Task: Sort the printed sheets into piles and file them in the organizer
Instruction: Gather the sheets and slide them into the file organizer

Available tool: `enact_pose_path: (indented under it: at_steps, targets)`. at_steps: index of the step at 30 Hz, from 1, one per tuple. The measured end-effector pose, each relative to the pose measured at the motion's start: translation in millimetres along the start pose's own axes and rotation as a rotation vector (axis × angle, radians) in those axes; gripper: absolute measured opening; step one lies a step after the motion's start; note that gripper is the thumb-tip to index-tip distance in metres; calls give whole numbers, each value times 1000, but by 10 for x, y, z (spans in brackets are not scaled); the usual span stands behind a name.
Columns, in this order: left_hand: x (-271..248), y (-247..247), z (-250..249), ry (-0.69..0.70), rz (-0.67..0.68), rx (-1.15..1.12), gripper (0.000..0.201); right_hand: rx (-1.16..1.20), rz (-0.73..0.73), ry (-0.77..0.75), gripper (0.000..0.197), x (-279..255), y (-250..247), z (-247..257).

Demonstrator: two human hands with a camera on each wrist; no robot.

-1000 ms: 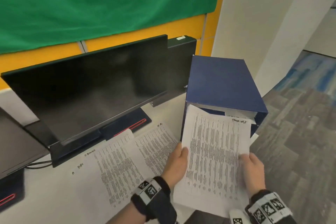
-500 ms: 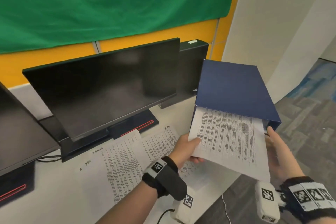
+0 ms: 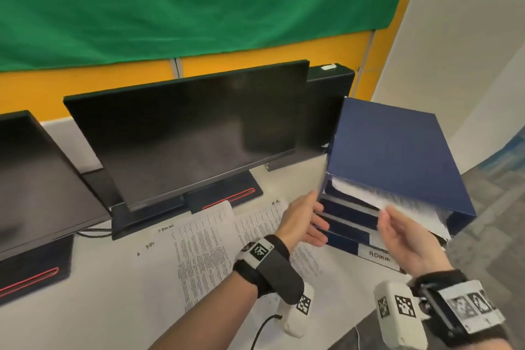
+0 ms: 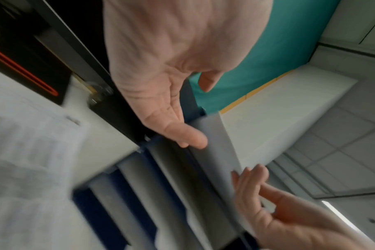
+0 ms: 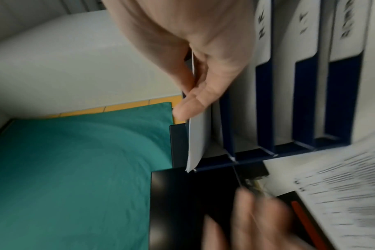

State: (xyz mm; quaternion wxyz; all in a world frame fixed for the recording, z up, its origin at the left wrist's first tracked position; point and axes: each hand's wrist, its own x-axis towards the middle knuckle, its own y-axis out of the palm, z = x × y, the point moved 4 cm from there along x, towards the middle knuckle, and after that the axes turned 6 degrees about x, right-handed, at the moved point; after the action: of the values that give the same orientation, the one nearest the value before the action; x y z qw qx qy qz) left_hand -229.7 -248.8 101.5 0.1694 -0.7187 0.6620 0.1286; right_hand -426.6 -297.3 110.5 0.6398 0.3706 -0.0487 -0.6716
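You are pushing the printed sheets [image 3: 397, 203] into the top slot of the blue organizer [image 3: 392, 145], so only their near edge is now showing. Your left hand [image 3: 302, 221] is coming off them and opening beside the blue organizer, while your right hand [image 3: 406, 239] alone is pinching that edge.

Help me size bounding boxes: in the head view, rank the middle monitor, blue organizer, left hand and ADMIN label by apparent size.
Largest to smallest:
1. middle monitor
2. blue organizer
3. left hand
4. ADMIN label
Nearness to the camera enlarges the hand, but the order still looks clear.
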Motion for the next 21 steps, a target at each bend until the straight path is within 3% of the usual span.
enact_pose_path:
  at_steps: [2,5,7,9,11,13,16,18,21]
  targets:
    - [-18,-276,226,-16,-100,3,40,7,13,-2,12,208,115,73]
    - [-31,-604,728,-105,-217,43,17,-43,-155,-5,39,295,209,8]
    - [0,-774,1065,-179,-311,130,11,-27,-169,-43,41,265,250,-57]
    - [12,-923,1325,-251,-381,297,19,-103,-5,-107,24,230,260,-234]
    - [5,-1038,1525,-343,-415,428,42,-154,37,-189,22,179,257,-470]
    - [-11,-1109,1674,-467,-446,434,60,-463,63,-208,25,136,275,-867]
    - [14,-1176,1811,-596,-504,294,62,-1022,50,-71,20,379,146,-1566]
    - [89,-1201,1856,-610,-517,150,53,-1390,-24,-8,40,570,73,-1746]
    - [227,-1232,1972,-624,-509,-43,52,-1606,-76,45,54,687,75,-1805]
